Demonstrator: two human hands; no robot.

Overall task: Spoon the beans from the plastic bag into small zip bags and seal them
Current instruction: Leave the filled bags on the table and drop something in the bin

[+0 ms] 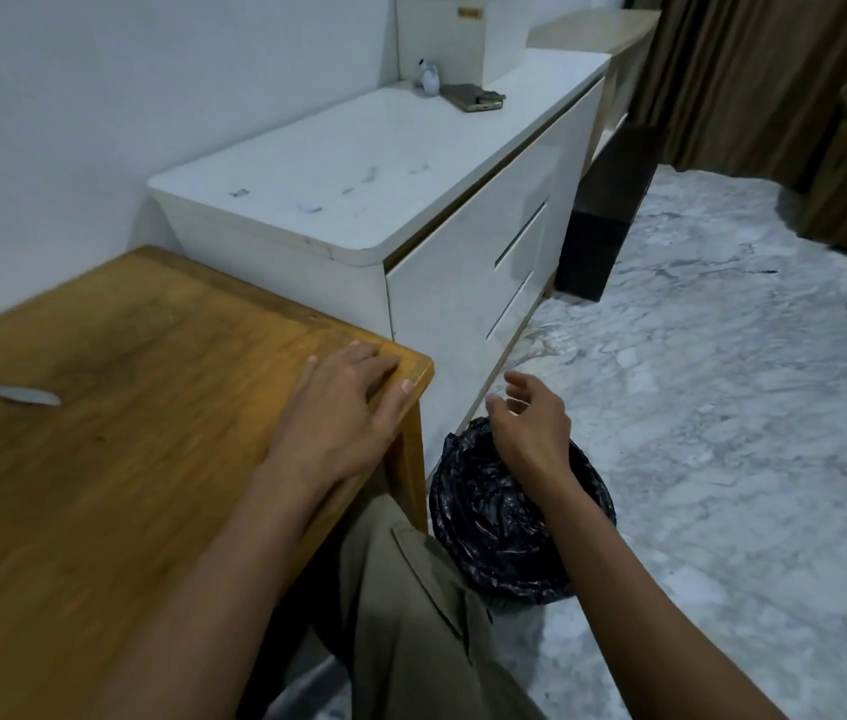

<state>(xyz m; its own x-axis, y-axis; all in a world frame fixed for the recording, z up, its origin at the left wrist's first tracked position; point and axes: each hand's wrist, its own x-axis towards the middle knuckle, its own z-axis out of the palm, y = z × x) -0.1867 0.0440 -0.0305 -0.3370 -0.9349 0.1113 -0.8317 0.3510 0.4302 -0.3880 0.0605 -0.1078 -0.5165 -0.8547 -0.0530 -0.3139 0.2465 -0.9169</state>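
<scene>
The left hand [346,407] lies flat, fingers spread, on the wooden table's [125,459] right corner; the right hand [528,428] hovers loosely curled, holding nothing, above a black-lined bin [494,532]. A white spoon [0,389] rests far left.

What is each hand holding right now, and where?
Nothing. The left hand rests flat on the table corner; the right hand hangs open over the black-lined bin.

A wooden table [125,459] carries a spoon [0,389] near its left edge.
</scene>
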